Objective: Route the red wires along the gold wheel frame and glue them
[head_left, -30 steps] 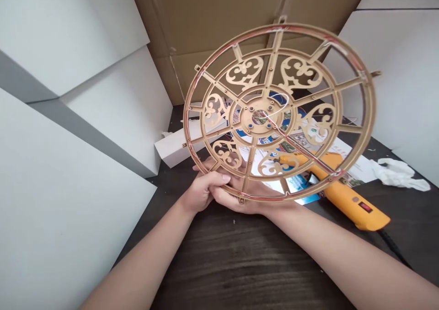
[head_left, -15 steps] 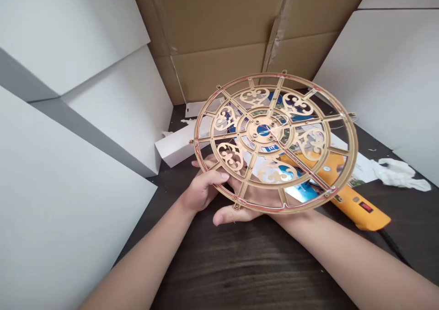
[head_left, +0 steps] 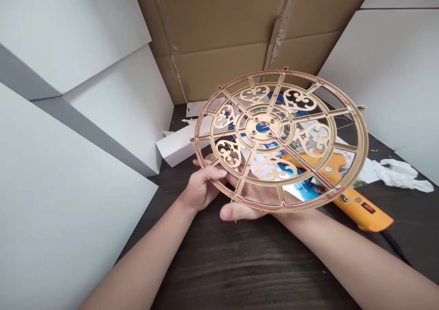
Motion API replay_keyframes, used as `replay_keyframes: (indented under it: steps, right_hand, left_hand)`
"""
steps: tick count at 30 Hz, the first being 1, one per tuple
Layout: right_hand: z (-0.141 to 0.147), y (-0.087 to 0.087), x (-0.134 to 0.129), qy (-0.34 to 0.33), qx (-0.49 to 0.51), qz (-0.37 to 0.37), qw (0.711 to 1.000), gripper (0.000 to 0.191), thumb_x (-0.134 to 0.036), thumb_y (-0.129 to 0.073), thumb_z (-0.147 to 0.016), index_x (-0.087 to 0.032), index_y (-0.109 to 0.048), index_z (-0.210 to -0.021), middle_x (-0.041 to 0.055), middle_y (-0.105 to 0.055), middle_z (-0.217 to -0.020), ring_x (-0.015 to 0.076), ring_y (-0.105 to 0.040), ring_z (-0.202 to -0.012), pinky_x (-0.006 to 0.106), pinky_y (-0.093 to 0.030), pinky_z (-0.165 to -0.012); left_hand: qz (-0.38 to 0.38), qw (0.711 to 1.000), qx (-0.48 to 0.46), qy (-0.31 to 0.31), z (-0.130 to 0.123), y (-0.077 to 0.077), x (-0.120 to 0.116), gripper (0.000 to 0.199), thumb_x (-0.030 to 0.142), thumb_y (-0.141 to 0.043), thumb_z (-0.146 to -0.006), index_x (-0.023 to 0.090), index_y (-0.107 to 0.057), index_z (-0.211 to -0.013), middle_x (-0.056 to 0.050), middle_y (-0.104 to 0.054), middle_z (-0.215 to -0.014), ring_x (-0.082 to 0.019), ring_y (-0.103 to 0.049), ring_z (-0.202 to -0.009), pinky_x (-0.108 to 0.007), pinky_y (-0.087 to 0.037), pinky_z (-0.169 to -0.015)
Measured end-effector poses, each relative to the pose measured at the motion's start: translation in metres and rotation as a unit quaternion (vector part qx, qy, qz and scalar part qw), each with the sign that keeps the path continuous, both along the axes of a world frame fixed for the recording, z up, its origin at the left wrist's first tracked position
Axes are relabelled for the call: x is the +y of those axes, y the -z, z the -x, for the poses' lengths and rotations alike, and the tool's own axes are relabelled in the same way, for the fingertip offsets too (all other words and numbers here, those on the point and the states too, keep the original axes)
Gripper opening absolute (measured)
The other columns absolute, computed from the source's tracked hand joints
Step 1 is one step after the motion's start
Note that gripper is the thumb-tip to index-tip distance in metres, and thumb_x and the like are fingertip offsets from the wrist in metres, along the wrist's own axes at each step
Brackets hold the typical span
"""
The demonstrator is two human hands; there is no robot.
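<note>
A round gold openwork frame (head_left: 264,160) with spokes and scroll ornaments is held up above the table, tilted. My left hand (head_left: 205,184) grips its lower-left rim, thumb on top and fingers beneath. From below, my right hand (head_left: 245,209) supports the near edge, its thumb along the outside of the rim and its fingers partly hidden under the frame. Red and white wires (head_left: 305,163) run along one spoke from the hub and around the rim. Small lugs stick out around the edge.
Behind the frame lie a yellow tool with a red switch (head_left: 368,208), printed papers (head_left: 302,191), a white box (head_left: 181,144) and a crumpled white cloth or glove (head_left: 401,175). White panels (head_left: 113,104) flank the dark table (head_left: 254,264); cardboard (head_left: 219,35) stands at the back.
The frame has tilted a little and its right side has shifted outward to the right. My right thumb has moved slightly right and up; both hands keep their hold.
</note>
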State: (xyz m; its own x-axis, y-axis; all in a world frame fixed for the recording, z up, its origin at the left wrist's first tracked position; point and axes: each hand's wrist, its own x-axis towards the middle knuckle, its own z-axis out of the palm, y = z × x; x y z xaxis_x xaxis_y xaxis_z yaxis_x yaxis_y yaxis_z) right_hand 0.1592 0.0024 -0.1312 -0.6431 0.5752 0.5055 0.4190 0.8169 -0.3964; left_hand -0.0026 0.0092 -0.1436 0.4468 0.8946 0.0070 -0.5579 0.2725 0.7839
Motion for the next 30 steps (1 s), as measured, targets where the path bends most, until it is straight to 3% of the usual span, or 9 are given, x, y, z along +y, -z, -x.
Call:
replay_keyframes:
  steps: [10,14,17,25,30]
  right_hand:
    - [0.009,-0.001,0.003,-0.013,0.005,0.032,0.999,0.049,-0.058,-0.055,-0.095,-0.025,-0.063,-0.13,0.0083,-0.064,-0.139,0.0321,-0.044,-0.144,0.057,-0.038,-0.122]
    - [0.013,0.005,0.005,0.0,0.009,0.052,0.999,0.048,-0.055,-0.052,-0.097,-0.026,-0.062,-0.134,0.0078,-0.065,-0.137,0.0315,-0.044,-0.145,0.055,-0.037,-0.123]
    - [0.013,0.009,0.005,0.011,0.001,0.06,0.998,0.054,-0.055,-0.055,-0.097,-0.031,-0.054,-0.145,0.0039,-0.061,-0.145,0.0304,-0.044,-0.145,0.056,-0.036,-0.124]
    - [0.017,0.007,0.006,0.017,0.005,0.052,0.998,0.058,-0.052,-0.06,-0.097,-0.039,-0.046,-0.151,-0.0002,-0.053,-0.153,0.0297,-0.042,-0.146,0.059,-0.036,-0.123]
    - [0.02,0.004,0.006,0.016,0.002,0.06,0.998,0.06,-0.057,-0.058,-0.096,-0.035,-0.048,-0.151,0.0033,-0.053,-0.153,0.0321,-0.043,-0.146,0.06,-0.036,-0.122]
  left_hand:
    - [-0.019,0.998,0.039,0.04,0.002,-0.001,-0.001,0.036,0.024,-0.065,-0.074,0.017,-0.073,-0.109,-0.006,-0.078,-0.11,-0.034,-0.064,-0.124,-0.047,-0.047,-0.11]
    - [-0.062,0.993,0.1,0.0,0.004,0.001,-0.002,0.037,0.026,-0.07,-0.075,0.02,-0.073,-0.111,-0.006,-0.077,-0.117,-0.032,-0.064,-0.124,-0.043,-0.048,-0.108]
    - [-0.067,0.992,0.111,-0.007,0.004,0.003,-0.001,0.036,0.028,-0.072,-0.073,0.02,-0.074,-0.108,-0.007,-0.076,-0.118,-0.033,-0.065,-0.121,-0.044,-0.05,-0.104]
    - [-0.083,0.991,0.106,-0.019,-0.001,-0.004,0.0,0.026,0.022,-0.063,-0.066,0.016,-0.076,-0.087,-0.005,-0.078,-0.09,-0.03,-0.07,-0.105,-0.04,-0.053,-0.098]
    - [-0.018,0.995,0.091,-0.03,0.0,-0.002,0.0,0.026,0.023,-0.064,-0.063,0.016,-0.076,-0.085,-0.005,-0.078,-0.089,-0.033,-0.069,-0.108,-0.043,-0.052,-0.099]
